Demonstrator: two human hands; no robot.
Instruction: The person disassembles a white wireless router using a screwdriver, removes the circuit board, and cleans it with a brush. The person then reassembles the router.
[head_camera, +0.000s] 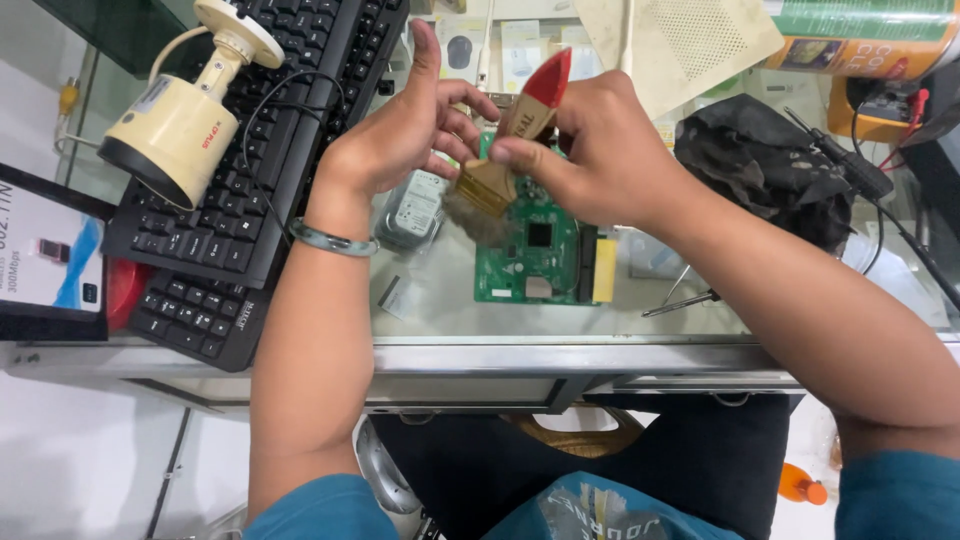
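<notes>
A green circuit board (540, 250) lies on the glass desk (560, 320) in front of me. My right hand (590, 150) grips a paintbrush (505, 160) with a wooden, red-tipped handle; its bristles rest on the board's left upper edge. My left hand (405, 130) is beside the brush, its fingers partly curled and touching the board's top left corner, thumb raised. A pale green bangle (330, 240) circles my left wrist.
A black keyboard (250, 150) lies at the left with a cream security camera (180, 130) on it. A small grey hard drive (412, 210) sits under my left hand. A black crumpled cloth (760, 170), cables and a screwdriver (680, 302) are at the right.
</notes>
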